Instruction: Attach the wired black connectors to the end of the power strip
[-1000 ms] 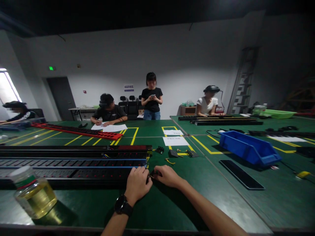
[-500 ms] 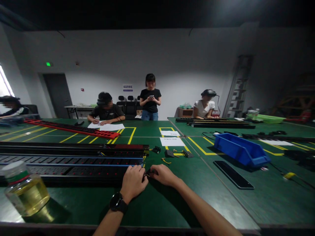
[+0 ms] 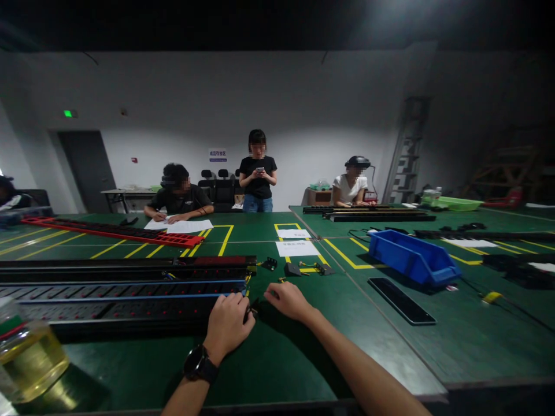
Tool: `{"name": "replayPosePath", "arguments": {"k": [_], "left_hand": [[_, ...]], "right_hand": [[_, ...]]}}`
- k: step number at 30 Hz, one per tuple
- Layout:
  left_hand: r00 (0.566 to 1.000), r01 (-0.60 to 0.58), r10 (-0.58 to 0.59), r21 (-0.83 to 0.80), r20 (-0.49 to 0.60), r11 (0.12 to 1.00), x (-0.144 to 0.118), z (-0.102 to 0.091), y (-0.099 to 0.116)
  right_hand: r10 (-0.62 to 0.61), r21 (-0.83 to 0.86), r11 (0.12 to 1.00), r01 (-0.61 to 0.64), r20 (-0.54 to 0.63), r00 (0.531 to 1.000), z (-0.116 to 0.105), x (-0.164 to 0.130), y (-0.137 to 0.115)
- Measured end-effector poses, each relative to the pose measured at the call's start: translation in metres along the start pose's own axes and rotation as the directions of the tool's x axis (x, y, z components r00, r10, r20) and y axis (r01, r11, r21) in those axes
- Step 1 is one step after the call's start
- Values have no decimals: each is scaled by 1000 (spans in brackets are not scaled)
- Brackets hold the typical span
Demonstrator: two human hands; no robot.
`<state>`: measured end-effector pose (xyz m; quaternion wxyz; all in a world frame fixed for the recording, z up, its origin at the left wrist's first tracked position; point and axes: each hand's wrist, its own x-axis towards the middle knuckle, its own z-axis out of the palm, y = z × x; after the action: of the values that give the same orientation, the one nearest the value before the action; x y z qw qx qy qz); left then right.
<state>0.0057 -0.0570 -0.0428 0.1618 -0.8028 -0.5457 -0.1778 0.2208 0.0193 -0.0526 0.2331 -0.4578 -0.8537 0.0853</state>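
Note:
My left hand [image 3: 229, 323], with a dark watch on its wrist, is curled over the right end of a long black rail with red dots [image 3: 143, 311]. A small dark piece [image 3: 253, 309] sticks out beside its fingertips; what it belongs to is unclear. My right hand [image 3: 288, 300] is a little to the right, apart from the left. Its fingers are curled together, and whatever they hold, if anything, is hidden. Just beyond it, a bit of yellow wire [image 3: 282, 280] shows. Small black brackets [image 3: 293, 269] lie farther back.
Right of my hands are a phone [image 3: 402, 301] and a blue bin [image 3: 411, 260]. A bottle of yellow liquid [image 3: 32, 358] stands at the near left. Paper sheets [image 3: 297, 248] and a red rack [image 3: 191, 239] lie farther off. Several people are across the green table [image 3: 347, 352].
My right hand has come away from the left hand and the small dark piece, moving slightly up and right. My left hand stays at the rail's end. The view has shifted slightly.

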Motion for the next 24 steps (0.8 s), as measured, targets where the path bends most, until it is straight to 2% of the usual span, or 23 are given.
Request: {"name": "replayPosePath", "arguments": {"k": [4,7,11,13,16,18,21,24], "left_hand": [[1000,8,-8,-10,22,1000,1,-2,0],[999,5,-5,-12,32,1000,2,-2,-1],[1000,-15,15,-11,27,1000,2,-1,-1],[999,-20,21,-16,25,1000,2,-2,-1],[999,-24,25,-23,21,999,2,-3,-1],[1000,-25,25,-26,16,999,3,-3,0],[999,-20,20,-27,25,999,3,-3,0],[999,-17,18,-31,34,999,2,-3,0]], "right_hand": [[114,-64,991,-122,-112,987,-2,3,16],[193,-101,970,-220,-229,954,0,6,30],[152,-125,964,-236,-471,869,-3,15,48],[132,-153,957,-248,-530,837,-9,23,57],[219,-228,898,-376,-508,833,-20,35,75],[269,-331,838,-433,-440,857,-27,40,88],[256,-501,785,-365,-274,927,-33,45,108],[288,-545,777,-315,-136,948,-34,50,118]]}}
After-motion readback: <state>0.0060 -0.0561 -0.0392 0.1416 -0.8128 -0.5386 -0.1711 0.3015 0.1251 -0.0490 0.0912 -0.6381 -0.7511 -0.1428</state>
